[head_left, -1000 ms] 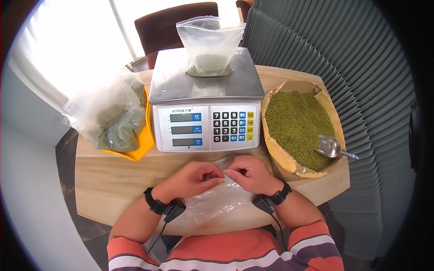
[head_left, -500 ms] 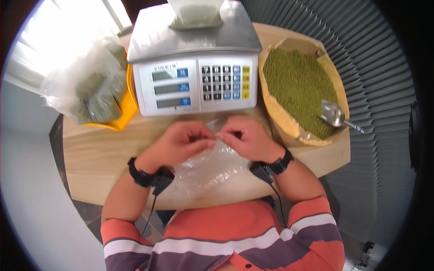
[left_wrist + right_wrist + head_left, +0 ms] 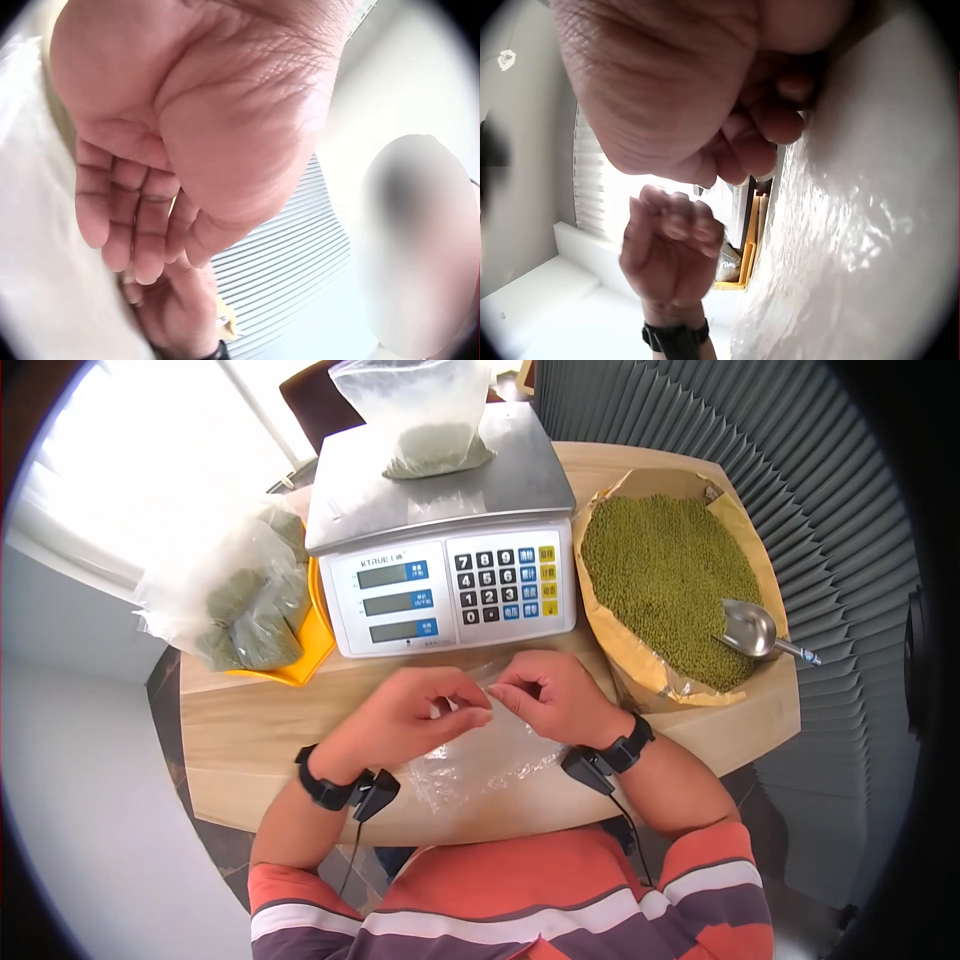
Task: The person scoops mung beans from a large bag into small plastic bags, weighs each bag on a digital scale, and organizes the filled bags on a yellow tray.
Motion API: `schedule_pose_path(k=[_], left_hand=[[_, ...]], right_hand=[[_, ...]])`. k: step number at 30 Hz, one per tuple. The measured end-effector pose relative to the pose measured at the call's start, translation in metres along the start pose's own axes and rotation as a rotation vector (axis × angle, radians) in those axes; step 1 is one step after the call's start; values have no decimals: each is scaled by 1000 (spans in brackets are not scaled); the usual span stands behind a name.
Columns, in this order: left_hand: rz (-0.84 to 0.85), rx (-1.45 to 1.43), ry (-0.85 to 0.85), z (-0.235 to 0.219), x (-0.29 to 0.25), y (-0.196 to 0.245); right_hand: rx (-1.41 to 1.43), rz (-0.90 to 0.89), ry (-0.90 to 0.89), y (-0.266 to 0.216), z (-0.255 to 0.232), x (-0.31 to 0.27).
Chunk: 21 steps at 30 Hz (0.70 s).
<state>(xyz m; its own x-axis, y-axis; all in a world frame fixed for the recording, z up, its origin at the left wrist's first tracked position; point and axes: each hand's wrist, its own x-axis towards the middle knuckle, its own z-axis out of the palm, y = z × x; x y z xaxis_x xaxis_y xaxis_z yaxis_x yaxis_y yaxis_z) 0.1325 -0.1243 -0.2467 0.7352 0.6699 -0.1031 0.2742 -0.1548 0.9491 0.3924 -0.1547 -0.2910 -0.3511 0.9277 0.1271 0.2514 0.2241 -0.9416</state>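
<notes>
A clear plastic bag [image 3: 480, 755] lies flat on the wooden table, its glossy film creased beneath and between the hands. Over its left upper part, the left hand [image 3: 415, 710] holds its fingers loosely bent, with a small gap between thumb and forefinger. In the left wrist view, no film shows in the left fingers [image 3: 150, 247]. The right hand [image 3: 565, 700] faces it, fingers curled and thumb tip near the left fingertips. Film lies right beside the right fingers [image 3: 739, 154] in the right wrist view; I cannot tell whether they pinch it.
Ahead stands a scale [image 3: 410, 595] bearing a partly filled zip bag [image 3: 430, 435]. At left, filled bags [image 3: 250, 605] sit in a yellow tray [image 3: 318, 650]. A paper sack of green beans [image 3: 670, 580] with a metal scoop [image 3: 752, 628] stands at right, near a pleated grey curtain [image 3: 800, 560].
The head view dipped and then partly came back up. The hands stay over the plastic bag, and the left thumb and forefinger stand slightly further from the right thumb.
</notes>
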Motion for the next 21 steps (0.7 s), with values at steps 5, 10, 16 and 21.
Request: schedule_pose_path(k=[5, 10, 16, 21], left_hand=[[278, 497, 910, -75, 47, 66], [298, 527, 1136, -118, 129, 130], [89, 433, 698, -174, 115, 153], [268, 340, 874, -202, 53, 187]], right_hand=[[47, -16, -20, 5, -1, 0], [56, 6, -18, 1, -2, -1], [40, -10, -17, 1, -3, -1], [35, -5, -27, -2, -5, 0]])
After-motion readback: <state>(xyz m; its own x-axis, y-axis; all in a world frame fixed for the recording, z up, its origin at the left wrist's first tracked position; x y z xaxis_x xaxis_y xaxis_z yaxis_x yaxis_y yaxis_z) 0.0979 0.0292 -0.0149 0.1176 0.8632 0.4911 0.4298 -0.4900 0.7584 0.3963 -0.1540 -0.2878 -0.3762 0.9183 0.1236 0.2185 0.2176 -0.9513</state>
